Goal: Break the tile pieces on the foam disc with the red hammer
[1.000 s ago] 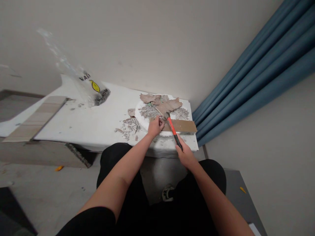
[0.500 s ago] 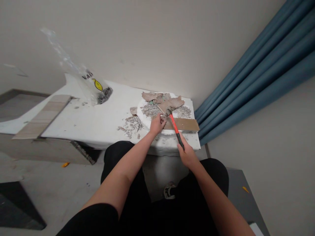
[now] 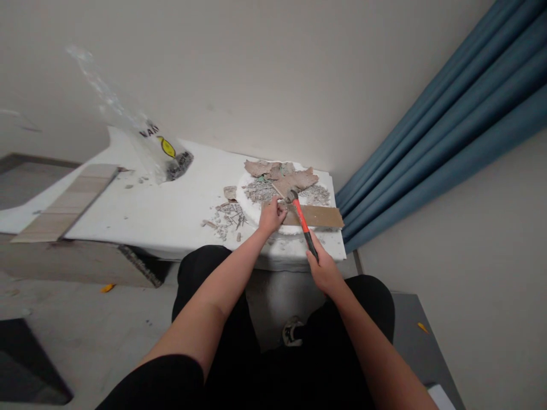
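Observation:
My right hand (image 3: 323, 269) is closed round the black grip of a hammer (image 3: 302, 216) with a red and black handle. The hammer's dark head rests over the near side of a round white slab (image 3: 244, 206). Just left of the head, my left hand (image 3: 272, 217) is closed, fingers pinched together; what they hold is too small to make out. A thin, pale stick-like piece (image 3: 278, 189) lies close to its fingertips. Beneath both is a brown flat strip (image 3: 318, 216). Torn brown sheets (image 3: 301, 179) and grey crumbs (image 3: 318, 195) cover the slab.
A white cloth (image 3: 188, 205) covers the low table. Grey fragments and thin sticks (image 3: 233, 214) lie left of the slab. Farther left stand a clear plastic bag (image 3: 149, 145) with dark grains and a wooden board (image 3: 70, 199). A blue curtain (image 3: 427, 119) hangs at the right.
The view has shifted slightly, so everything sits a little farther left. Both hands and the hammer keep nearly the same place over the slab.

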`<state>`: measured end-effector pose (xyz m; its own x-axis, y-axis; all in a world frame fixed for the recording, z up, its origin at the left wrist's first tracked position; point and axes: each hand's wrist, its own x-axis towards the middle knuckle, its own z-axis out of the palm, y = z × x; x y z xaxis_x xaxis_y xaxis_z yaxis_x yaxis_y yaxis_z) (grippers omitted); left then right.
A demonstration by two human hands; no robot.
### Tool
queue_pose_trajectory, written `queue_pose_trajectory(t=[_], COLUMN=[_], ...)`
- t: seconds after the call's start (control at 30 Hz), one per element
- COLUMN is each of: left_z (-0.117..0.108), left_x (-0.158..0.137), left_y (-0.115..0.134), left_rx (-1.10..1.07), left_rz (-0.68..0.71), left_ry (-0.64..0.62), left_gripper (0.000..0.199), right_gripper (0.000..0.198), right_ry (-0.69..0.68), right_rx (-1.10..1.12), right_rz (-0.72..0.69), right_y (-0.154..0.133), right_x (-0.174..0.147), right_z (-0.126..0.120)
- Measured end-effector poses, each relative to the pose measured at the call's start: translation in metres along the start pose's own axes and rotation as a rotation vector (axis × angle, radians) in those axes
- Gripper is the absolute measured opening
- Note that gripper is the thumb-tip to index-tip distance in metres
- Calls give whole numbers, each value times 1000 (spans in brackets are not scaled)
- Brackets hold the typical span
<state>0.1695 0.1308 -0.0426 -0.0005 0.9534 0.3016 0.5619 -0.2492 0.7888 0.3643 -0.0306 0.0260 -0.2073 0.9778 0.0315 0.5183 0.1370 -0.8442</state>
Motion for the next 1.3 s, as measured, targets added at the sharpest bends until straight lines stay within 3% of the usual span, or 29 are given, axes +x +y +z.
queue_pose_trajectory(t=[0.17, 0.27, 0.37, 0.53, 0.87, 0.97, 1.17, 1.3], left_z=[2, -3, -19, -50, -81, -104, -150, -143], left_x=[0, 2, 7, 16, 18, 21, 19, 15], left_y=[-2, -4, -7, -13, -10, -22, -69, -87], left_rx=[-17, -31, -66, -168, -44, 140, 655, 779], left_rz=[-15, 49, 88, -43, -130, -217, -409, -440], left_ry=[3, 43, 171, 276, 170, 67, -484, -526], left_gripper=[51, 70, 86, 65, 47, 42, 35, 27], right_gripper=[68, 68, 69, 69, 68, 68, 68, 72], right_ry=[-9, 33, 36, -3, 48, 68, 93, 140], right_rx=[9, 21, 22, 24, 63, 61, 122, 176], right_rz=[-8, -16, -24, -16, 4, 11, 32, 93], right_y=[1, -1, 1, 14, 26, 28, 35, 42], right_x=[-1, -1, 1, 6, 0, -2, -6, -9], right_z=[1, -1, 2, 13, 18, 20, 24, 16])
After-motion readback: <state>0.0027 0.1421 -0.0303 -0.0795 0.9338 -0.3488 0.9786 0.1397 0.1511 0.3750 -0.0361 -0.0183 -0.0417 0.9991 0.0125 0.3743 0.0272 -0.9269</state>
